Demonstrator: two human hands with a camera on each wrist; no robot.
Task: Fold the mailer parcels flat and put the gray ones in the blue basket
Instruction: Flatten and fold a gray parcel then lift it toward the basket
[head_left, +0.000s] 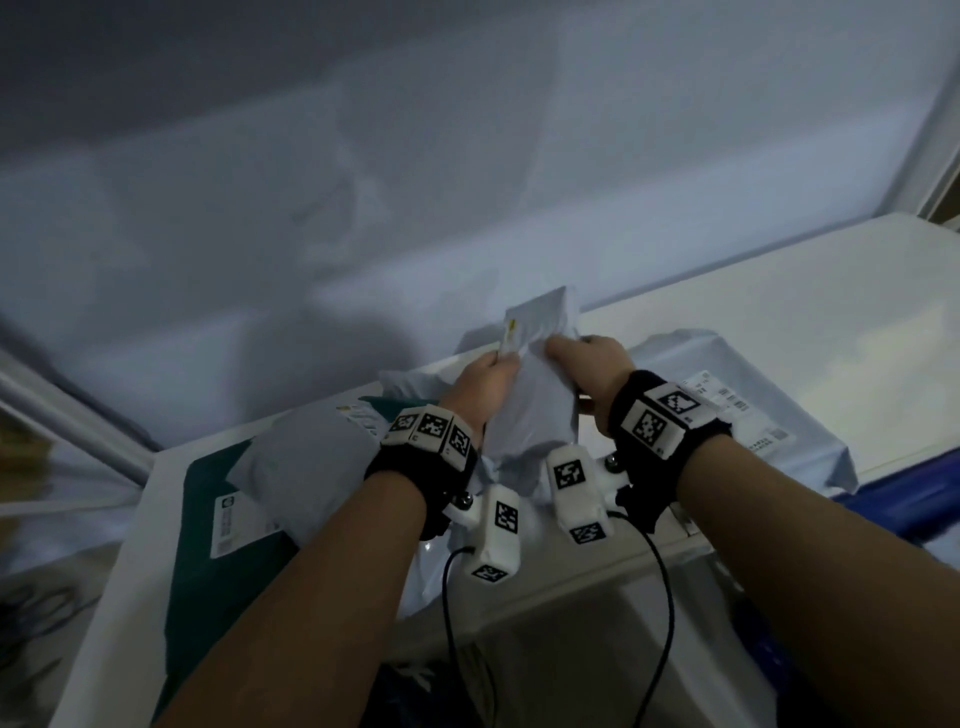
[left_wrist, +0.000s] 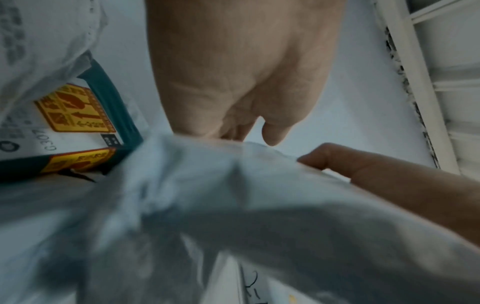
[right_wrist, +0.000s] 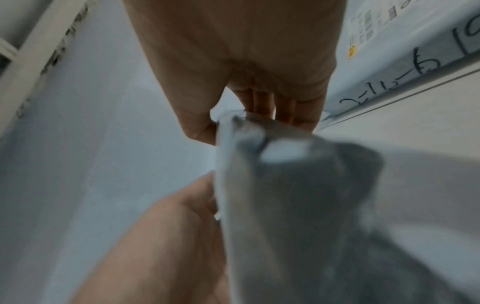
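Both hands hold one gray mailer parcel (head_left: 540, 400) up above the white table (head_left: 779, 312), near its far edge. My left hand (head_left: 501, 364) pinches the parcel's left side just below a small yellow sticker. My right hand (head_left: 563, 349) grips its right side, fingers curled over the plastic. In the left wrist view the crumpled gray mailer (left_wrist: 233, 205) fills the lower half under my left hand (left_wrist: 259, 131). The right wrist view has my right hand (right_wrist: 249, 119) closed on the mailer's (right_wrist: 285, 205) bunched top. A blue edge (head_left: 893, 501), perhaps the basket, shows at the right.
A dark green parcel (head_left: 208, 545) with a white label lies on the table's left side, with a gray mailer (head_left: 306, 467) on top of it. A large pale mailer (head_left: 727, 415) with labels lies to the right. A pale wall stands behind the table.
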